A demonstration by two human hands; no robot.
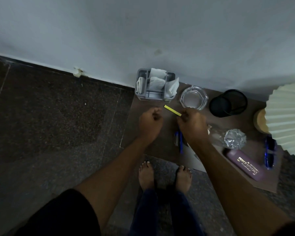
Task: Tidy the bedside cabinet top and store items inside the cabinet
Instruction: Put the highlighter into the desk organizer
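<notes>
I look down on the brown cabinet top (160,143). My right hand (191,124) pinches the near end of a thin yellow strip (172,110), which points up and left over the top. My left hand (151,121) hovers just left of it, fingers curled into a fist with nothing visible in them. Under my right wrist lies a blue pen (180,139). A purple glasses case (244,165) lies at the right, with blue-framed glasses (269,153) beside it and a crumpled foil ball (235,138) above it.
At the back stand a grey caddy (140,94) holding paper napkins, a glass ashtray (193,97) and a black mesh cup (228,103). A pleated lampshade (286,120) overhangs the right side. A white paper (191,157) lies near the front edge. My feet stand on dark stone floor (58,116).
</notes>
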